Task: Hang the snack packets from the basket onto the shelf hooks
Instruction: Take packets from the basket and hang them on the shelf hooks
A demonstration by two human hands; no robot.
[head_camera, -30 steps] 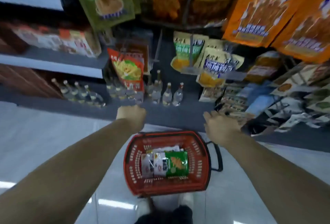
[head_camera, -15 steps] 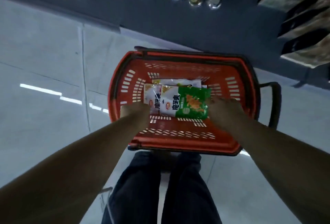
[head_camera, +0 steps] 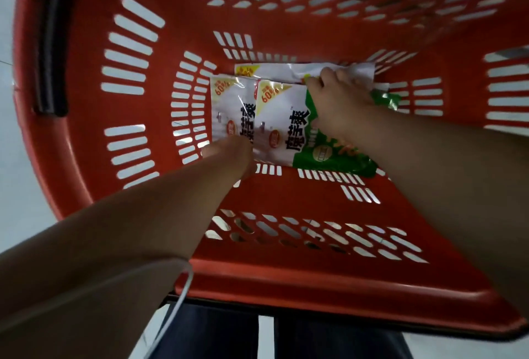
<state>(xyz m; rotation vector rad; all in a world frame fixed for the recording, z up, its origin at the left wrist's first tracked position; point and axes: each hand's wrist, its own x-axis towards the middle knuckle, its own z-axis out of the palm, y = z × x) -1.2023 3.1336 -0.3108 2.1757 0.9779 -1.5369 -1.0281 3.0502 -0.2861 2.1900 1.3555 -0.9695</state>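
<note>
The red plastic basket [head_camera: 86, 101] fills the view, seen from close above. On its bottom lie several snack packets: a white one [head_camera: 229, 107] at the left, a second white one [head_camera: 280, 118] overlapping it, a green one [head_camera: 329, 158] on the right and another white one [head_camera: 286, 69] behind them. My left hand [head_camera: 229, 155] is at the lower edge of the left white packet, fingers curled onto it and tips hidden. My right hand [head_camera: 340, 101] lies on the green packet, with its fingers curled over the packet's top edge. No shelf hooks are in view.
The basket's black handle [head_camera: 50, 44] lies folded along the left rim. Pale floor tiles [head_camera: 17, 187] show to the left. My legs in dark trousers [head_camera: 214, 333] stand just behind the near rim. A thin white cord [head_camera: 183, 293] hangs by my left forearm.
The view dropped from the shelves into the basket. Both hands went from above the rim down to the packets; the left reached the white packet, the right the green one.
</note>
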